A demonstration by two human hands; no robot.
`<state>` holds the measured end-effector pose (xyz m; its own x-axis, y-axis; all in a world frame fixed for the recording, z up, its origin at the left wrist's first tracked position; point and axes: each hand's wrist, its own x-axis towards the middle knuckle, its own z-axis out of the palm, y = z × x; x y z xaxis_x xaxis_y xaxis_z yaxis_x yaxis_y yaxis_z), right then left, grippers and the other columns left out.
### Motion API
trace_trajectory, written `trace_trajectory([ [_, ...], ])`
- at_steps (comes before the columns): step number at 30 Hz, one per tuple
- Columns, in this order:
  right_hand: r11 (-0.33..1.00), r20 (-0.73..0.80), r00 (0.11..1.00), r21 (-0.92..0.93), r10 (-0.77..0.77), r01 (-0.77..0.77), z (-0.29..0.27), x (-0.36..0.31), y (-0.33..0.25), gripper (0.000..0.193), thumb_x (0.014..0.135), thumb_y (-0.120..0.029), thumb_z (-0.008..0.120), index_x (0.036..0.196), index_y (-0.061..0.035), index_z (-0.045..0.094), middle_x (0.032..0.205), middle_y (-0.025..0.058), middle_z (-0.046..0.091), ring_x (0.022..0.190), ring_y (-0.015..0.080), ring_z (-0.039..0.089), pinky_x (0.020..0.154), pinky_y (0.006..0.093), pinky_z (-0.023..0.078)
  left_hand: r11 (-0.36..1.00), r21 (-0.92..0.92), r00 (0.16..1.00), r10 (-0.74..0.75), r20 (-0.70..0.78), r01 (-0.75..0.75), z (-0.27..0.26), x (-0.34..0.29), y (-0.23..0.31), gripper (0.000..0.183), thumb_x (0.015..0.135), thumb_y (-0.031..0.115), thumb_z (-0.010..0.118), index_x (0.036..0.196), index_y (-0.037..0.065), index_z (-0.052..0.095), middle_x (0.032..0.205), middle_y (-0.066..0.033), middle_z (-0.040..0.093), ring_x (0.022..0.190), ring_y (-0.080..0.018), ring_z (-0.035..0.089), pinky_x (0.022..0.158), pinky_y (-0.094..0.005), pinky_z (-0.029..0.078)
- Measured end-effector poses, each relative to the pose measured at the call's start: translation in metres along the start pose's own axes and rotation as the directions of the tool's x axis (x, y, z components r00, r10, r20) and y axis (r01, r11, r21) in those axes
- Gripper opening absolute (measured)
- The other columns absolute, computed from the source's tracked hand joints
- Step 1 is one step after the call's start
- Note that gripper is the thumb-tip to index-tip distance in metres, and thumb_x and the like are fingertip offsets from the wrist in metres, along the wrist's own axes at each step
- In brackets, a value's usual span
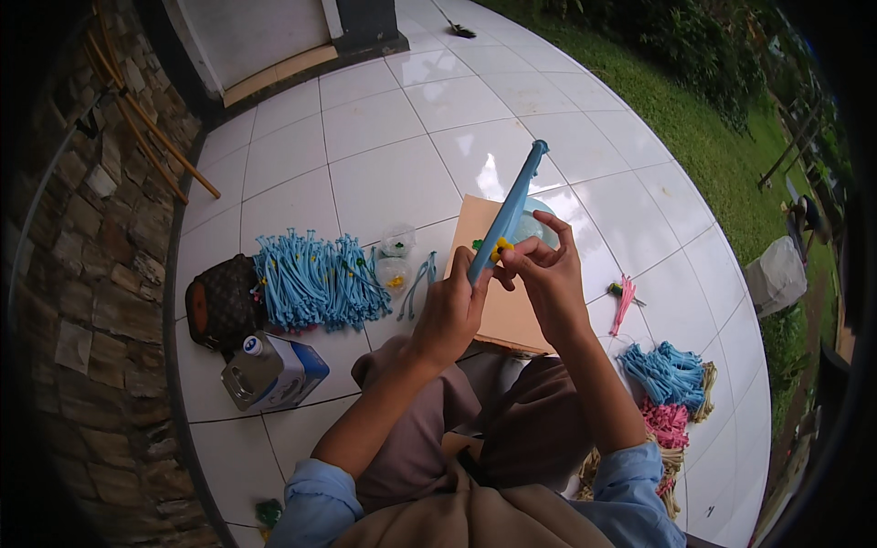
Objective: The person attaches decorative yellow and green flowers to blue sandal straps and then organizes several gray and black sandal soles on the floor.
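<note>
My left hand is closed round the lower end of a long light-blue fabric strip, which slants up and away to a knotted tip. Against the strip sits a small yellow flower-shaped piece, pinched between my right hand's thumb and index finger; the other fingers are raised. A small green piece shows just left of the strip. Below both hands lies a tan board. A light-blue round dish on its far side is partly hidden by the strip and my right hand.
Left lie a heap of knotted blue strips, a brown bag, a metal can and clear bags. Right are a pink bundle, blue bundles and more pink bundles. A stone wall borders the tiled floor.
</note>
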<state>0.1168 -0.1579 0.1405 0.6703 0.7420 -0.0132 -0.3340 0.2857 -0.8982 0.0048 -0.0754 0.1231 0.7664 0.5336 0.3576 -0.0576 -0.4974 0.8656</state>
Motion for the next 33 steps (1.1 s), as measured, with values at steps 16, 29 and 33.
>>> trace_trajectory([
  [16, 0.941, 0.054, 0.975, -0.255, -0.216, 0.223, 0.004, -0.002, 0.001, 0.078, 0.077, -0.002, 0.064, 0.13, -0.0097, 0.007, 0.071, 0.0091, 0.054, 0.06, 0.012, 0.053, 0.043, 0.0201, 0.038, 0.999, -0.012, 0.997, -0.038, 0.068, 0.039, 0.003, 0.002, -0.001, 0.015, 0.09, 0.007, 0.044, 0.097, 0.002, 0.032, 0.07, -0.0144, 0.058, 0.058, -0.0298, 0.058, 0.049, -0.0336, 0.041],
  [29, 0.946, -0.033, 0.975, -0.249, -0.222, 0.207, 0.019, 0.005, -0.002, 0.061, 0.085, -0.011, 0.057, 0.126, -0.0091, 0.012, 0.074, 0.008, 0.055, 0.08, 0.0175, 0.058, 0.067, 0.0302, 0.053, 0.792, -0.603, 0.981, 0.028, 0.193, 0.096, 0.001, 0.003, -0.016, 0.019, 0.088, -0.001, 0.032, 0.097, 0.011, 0.02, 0.075, -0.0081, 0.048, 0.055, -0.0087, 0.036, 0.05, -0.0222, 0.031],
  [33, 0.907, 0.161, 0.933, -0.231, -0.321, 0.352, 0.003, 0.022, 0.023, 0.059, 0.093, -0.026, 0.042, 0.132, -0.0072, 0.001, 0.103, 0.0165, 0.054, 0.101, 0.022, 0.052, 0.09, 0.0348, 0.04, 0.702, -0.71, 0.982, 0.09, 0.168, 0.057, -0.018, 0.018, -0.02, 0.018, 0.086, 0.004, 0.026, 0.098, 0.015, 0.017, 0.103, -0.0256, 0.053, 0.059, -0.0089, 0.032, 0.059, -0.0197, 0.031],
])
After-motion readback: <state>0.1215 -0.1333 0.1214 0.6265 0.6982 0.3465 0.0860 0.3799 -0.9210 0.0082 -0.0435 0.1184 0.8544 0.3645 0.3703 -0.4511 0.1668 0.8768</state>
